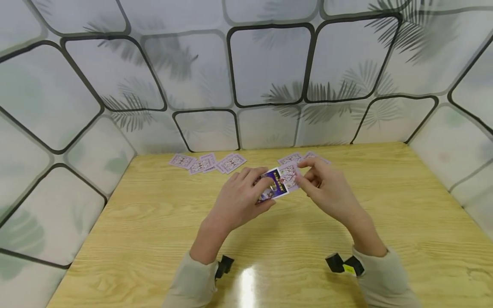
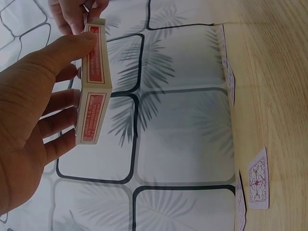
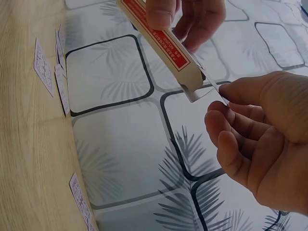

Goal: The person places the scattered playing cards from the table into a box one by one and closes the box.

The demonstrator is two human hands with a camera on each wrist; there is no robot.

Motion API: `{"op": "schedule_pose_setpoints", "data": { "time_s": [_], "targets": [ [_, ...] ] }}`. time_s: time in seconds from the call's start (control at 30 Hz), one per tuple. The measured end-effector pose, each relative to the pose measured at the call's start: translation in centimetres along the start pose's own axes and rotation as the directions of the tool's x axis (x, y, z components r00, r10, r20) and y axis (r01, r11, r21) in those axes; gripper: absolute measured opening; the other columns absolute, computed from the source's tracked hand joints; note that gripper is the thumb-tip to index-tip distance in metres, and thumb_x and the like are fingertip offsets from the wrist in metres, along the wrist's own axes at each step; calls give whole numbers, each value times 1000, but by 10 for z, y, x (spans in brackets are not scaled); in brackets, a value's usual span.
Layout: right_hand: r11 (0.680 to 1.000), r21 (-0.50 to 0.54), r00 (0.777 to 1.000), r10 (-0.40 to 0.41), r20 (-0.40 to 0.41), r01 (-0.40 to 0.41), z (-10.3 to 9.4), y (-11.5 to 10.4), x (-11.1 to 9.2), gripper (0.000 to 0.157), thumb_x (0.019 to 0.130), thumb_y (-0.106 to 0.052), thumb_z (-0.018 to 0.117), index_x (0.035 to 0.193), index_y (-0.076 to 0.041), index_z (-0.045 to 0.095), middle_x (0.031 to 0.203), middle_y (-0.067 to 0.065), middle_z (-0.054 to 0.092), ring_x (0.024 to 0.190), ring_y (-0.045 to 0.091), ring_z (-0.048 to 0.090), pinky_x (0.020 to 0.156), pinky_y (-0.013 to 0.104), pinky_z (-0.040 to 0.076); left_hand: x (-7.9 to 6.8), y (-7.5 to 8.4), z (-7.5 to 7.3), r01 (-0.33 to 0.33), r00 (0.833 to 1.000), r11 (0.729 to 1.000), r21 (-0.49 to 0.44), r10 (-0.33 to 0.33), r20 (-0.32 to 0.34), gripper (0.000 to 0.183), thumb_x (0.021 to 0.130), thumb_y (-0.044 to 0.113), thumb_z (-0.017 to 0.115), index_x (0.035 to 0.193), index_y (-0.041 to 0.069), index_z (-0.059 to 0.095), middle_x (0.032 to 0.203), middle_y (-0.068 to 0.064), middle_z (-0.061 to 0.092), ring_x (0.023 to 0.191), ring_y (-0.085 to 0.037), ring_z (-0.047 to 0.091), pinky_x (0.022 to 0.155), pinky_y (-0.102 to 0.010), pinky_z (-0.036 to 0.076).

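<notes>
My left hand grips a small playing-card box above the table, its thumb pressed along one narrow side. The box has a purple and blue printed face in the head view; in the left wrist view, red labels mark the cream sides of the card box. At the box's right end my right hand pinches a patterned playing card between thumb and fingers. The right wrist view has this card's edge at the box's end, beside a flap. How far the card reaches inside is hidden.
Several patterned cards lie overlapping along the wooden table's back edge, left of the hands. More cards lie behind the right hand. A printed cloth wall encloses the back and sides.
</notes>
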State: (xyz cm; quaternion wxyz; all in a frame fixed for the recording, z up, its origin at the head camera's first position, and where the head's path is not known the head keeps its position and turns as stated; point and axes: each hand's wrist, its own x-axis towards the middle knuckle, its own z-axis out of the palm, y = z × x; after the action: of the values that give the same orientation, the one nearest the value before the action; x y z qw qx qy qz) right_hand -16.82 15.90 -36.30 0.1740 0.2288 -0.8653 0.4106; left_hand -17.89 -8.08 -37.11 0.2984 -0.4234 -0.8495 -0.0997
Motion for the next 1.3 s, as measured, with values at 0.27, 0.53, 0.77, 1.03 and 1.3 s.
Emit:
{"op": "schedule_pose_setpoints", "data": {
  "time_s": [0.27, 0.53, 0.77, 1.03, 1.3],
  "targets": [
    [1000, -8, 1000, -3, 0, 3, 1, -2, 0, 22, 91, 0, 68, 113, -2, 62, 71, -2, 60, 56, 8, 49, 52, 23, 44, 0, 0, 0, -2, 1000, 1000, -1, 2, 3, 40, 81, 36, 83, 108, 13, 64, 123, -12, 65, 106, -27, 63, 85, -37, 56],
    [999, 41, 1000, -9, -12, 10, 3, -5, 0, 22, 90, 3, 68, 111, 0, 62, 71, 0, 62, 55, 7, 50, 49, 22, 44, 0, -1, -1, 1, 1000, 1000, 3, -1, -5, 41, 81, 36, 83, 108, 13, 63, 123, -12, 65, 106, -27, 63, 84, -37, 56],
    [998, 65, 1000, -6, 12, 5, 7, -7, 0, 22, 91, 3, 68, 112, 1, 62, 72, 0, 62, 54, 7, 50, 48, 23, 44, 1, -2, 0, -7, 1000, 1000, 6, 7, -25, 41, 81, 36, 82, 108, 13, 63, 123, -12, 64, 105, -26, 64, 84, -37, 56],
    [998, 61, 999, -28, 35, 25, 11, -8, 0, 21, 92, 1, 67, 112, -1, 62, 71, -3, 60, 53, 6, 48, 48, 23, 43, 0, -2, 1, -9, 999, 1000, 11, 10, -36, 43, 80, 36, 83, 110, 12, 64, 123, -12, 64, 104, -26, 64, 83, -38, 56],
    [998, 66, 997, -25, 69, 20, 12, -10, 0, 22, 93, 0, 66, 114, -5, 62, 69, -5, 55, 52, 7, 44, 47, 23, 40, 0, -2, 1, -8, 999, 1000, 6, 8, -39, 42, 80, 35, 83, 109, 12, 63, 122, -12, 64, 104, -26, 63, 83, -38, 56]
  ]
}}
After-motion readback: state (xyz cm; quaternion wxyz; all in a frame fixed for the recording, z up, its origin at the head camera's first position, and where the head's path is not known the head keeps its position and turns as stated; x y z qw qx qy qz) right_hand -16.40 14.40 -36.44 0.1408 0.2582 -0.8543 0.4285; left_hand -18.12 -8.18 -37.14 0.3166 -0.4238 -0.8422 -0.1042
